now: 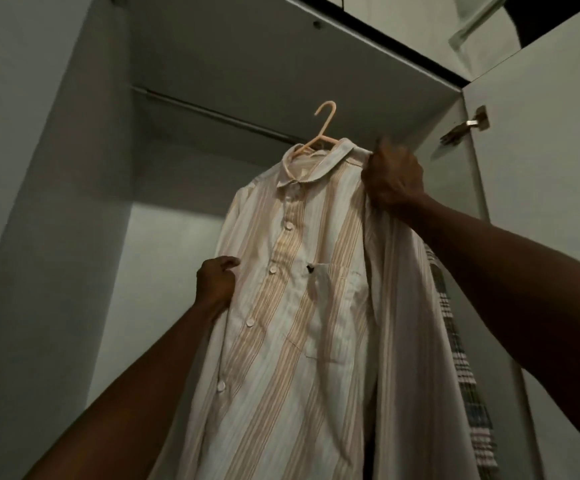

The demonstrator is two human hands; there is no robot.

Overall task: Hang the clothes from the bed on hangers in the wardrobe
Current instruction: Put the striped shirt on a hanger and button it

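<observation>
The right hand (394, 174) has its fingers clenched on the shoulder of the striped shirt (302, 289), held up on a pink hanger (319, 133) below the wardrobe rail (212, 114). The left hand (215, 277), fingers loosely curled, touches the shirt's other side. A plaid garment (454, 341) hangs by the right wall.

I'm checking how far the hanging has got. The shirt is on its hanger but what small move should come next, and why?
Probably lift the right hand, which grips the shirt at its shoulder, up and back so the hanger hook catches the rail. The hook seems to hang free in front of the rail, not over it. The left hand steadies the shirt's side.
</observation>
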